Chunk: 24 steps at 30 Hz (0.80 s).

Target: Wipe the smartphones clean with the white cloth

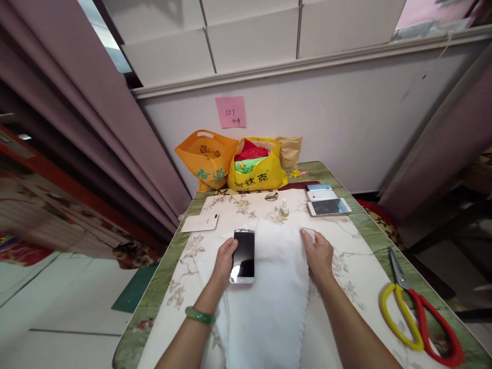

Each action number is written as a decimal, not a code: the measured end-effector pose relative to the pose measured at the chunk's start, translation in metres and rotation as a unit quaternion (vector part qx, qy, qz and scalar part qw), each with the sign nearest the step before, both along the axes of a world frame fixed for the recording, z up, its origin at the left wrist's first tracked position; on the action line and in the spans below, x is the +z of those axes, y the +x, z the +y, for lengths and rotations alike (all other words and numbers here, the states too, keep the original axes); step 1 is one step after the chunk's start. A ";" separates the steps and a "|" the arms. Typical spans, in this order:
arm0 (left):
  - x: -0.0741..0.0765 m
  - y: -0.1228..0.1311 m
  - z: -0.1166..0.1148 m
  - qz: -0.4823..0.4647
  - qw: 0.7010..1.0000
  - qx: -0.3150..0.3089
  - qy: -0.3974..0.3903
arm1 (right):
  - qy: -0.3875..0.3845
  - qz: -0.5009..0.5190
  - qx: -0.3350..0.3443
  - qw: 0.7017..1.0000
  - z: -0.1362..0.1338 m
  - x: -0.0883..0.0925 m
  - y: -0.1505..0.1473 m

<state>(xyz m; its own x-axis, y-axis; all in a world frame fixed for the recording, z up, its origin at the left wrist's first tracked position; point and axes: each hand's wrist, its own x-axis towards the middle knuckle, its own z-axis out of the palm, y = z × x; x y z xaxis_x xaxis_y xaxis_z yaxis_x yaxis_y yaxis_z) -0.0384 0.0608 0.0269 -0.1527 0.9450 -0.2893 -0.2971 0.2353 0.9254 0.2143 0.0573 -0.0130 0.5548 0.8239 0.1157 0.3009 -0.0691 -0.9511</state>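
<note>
My left hand (224, 262), with a green bangle (200, 315) on its wrist, grips the left edge of a smartphone (244, 256). The phone has a white frame, its dark screen faces up, and the top edge looks cracked or chipped. Beneath it a white cloth (274, 302) with a scalloped edge spreads toward me. My right hand (319, 254) pinches the cloth's upper right corner between thumb and fingers. Just beyond the cloth stands a small white bottle (285, 208).
A white phone (200, 223) lies face down at left. Several phones, one a white phone with a dark screen (329, 206), lie at back right. Large scissors (413, 307) rest at front right. An orange bag (207, 159) and a yellow bag (257, 171) stand against the wall.
</note>
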 end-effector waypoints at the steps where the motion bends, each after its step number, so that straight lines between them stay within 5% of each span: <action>1: -0.001 0.008 0.001 -0.005 1.000 0.021 0.002 | -0.005 -0.027 -0.004 1.000 0.000 0.000 0.000; 5: -0.010 0.052 0.000 0.008 0.999 0.013 0.037 | 0.001 -0.054 -0.004 0.999 -0.003 0.004 -0.003; 9: -0.023 0.072 -0.001 0.047 0.998 -0.003 0.048 | 0.031 0.110 0.056 0.992 -0.012 0.019 -0.015; 14: -0.033 0.065 -0.001 0.043 0.996 -0.048 0.062 | -0.002 0.361 0.276 0.891 -0.011 0.030 -0.030; 20: -0.031 0.063 -0.006 0.007 0.994 -0.068 0.084 | -0.015 0.161 0.132 0.978 -0.007 0.014 -0.039; 24: -0.019 0.058 -0.010 -0.008 0.989 -0.118 0.087 | -0.017 0.075 0.196 0.978 -0.013 0.012 -0.045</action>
